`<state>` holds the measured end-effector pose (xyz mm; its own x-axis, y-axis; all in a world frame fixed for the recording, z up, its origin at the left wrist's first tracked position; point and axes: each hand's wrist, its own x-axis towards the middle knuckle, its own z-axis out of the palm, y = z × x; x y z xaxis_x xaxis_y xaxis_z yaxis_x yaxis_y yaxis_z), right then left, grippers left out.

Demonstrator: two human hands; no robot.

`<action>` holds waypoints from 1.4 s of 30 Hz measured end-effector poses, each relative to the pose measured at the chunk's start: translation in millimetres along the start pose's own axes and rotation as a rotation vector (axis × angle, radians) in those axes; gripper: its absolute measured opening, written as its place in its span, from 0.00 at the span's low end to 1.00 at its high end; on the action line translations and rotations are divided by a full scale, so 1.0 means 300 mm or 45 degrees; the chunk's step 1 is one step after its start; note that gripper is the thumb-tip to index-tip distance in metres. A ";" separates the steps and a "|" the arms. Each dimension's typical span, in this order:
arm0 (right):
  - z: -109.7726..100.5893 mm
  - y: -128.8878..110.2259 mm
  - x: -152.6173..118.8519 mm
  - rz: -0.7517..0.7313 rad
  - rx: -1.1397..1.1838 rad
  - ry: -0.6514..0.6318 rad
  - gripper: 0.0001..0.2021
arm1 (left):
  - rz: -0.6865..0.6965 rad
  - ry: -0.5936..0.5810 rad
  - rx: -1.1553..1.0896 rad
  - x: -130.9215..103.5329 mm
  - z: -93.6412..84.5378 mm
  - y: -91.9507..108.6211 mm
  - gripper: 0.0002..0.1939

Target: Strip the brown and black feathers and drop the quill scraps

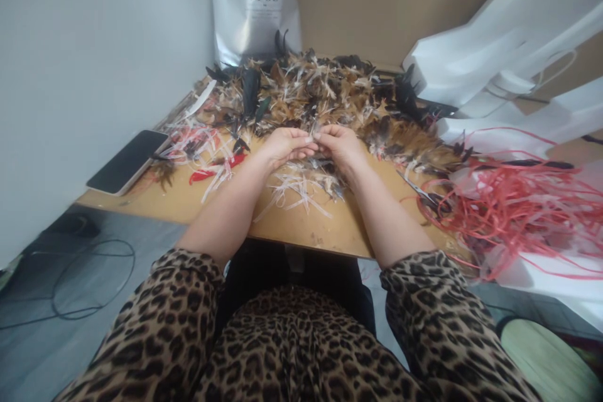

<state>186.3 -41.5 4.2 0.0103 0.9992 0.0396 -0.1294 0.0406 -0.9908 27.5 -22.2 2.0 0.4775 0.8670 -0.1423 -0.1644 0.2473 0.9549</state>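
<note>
My left hand (291, 143) and my right hand (340, 143) meet over the table, thumbs and forefingers pinched at almost the same spot. Between the fingertips is a small, pale feather, mostly covered by the fingers. Right behind them spreads a big heap of brown and black feathers (325, 91). Under and just in front of the hands lie clipped white strips (299, 191) with a few grey feather bits. To the left are more white and pink strips (200, 141) and a red piece (201, 176).
A phone (127, 162) rests at the table's left edge. Scissors (419, 191) lie right of my right arm, beside a tangle of red ribbon (522, 213). A silver bag (257, 19) stands behind the feathers. White machine parts (494, 38) fill the right. The wooden table (325, 232) ends before my lap.
</note>
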 end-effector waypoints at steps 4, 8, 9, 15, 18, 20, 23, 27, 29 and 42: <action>0.000 -0.002 -0.004 -0.002 -0.051 0.017 0.13 | -0.006 0.031 -0.026 0.000 0.008 -0.003 0.06; 0.001 -0.010 -0.008 0.017 -0.066 0.036 0.11 | -0.014 0.092 -0.059 -0.004 0.021 0.001 0.08; 0.002 -0.010 -0.008 0.022 -0.063 0.040 0.11 | -0.012 0.100 -0.068 -0.005 0.024 0.002 0.08; 0.007 -0.001 -0.001 0.052 0.059 0.048 0.11 | 0.022 0.105 -0.122 0.001 0.028 -0.005 0.07; 0.008 0.004 0.001 0.063 0.081 0.025 0.12 | 0.035 0.094 -0.134 0.005 0.027 -0.010 0.06; 0.009 0.006 0.000 0.072 0.064 0.016 0.12 | 0.039 0.083 -0.121 0.007 0.026 -0.011 0.06; 0.010 0.007 -0.001 0.055 0.021 0.027 0.11 | 0.034 0.093 -0.083 0.005 0.029 -0.009 0.06; 0.012 0.010 -0.001 0.034 -0.008 0.048 0.10 | 0.020 0.127 -0.070 -0.002 0.039 0.000 0.06; 0.014 0.012 0.000 0.044 -0.009 0.056 0.10 | 0.014 0.148 -0.072 -0.005 0.044 0.003 0.06; 0.035 0.043 0.014 0.123 0.156 0.054 0.15 | 0.034 0.146 -0.131 -0.001 0.047 -0.004 0.07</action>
<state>174.2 -36.8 -7.2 0.0335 0.9974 -0.0633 -0.2519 -0.0529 -0.9663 39.6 -28.8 4.5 0.3708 0.9163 -0.1515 -0.2665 0.2612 0.9278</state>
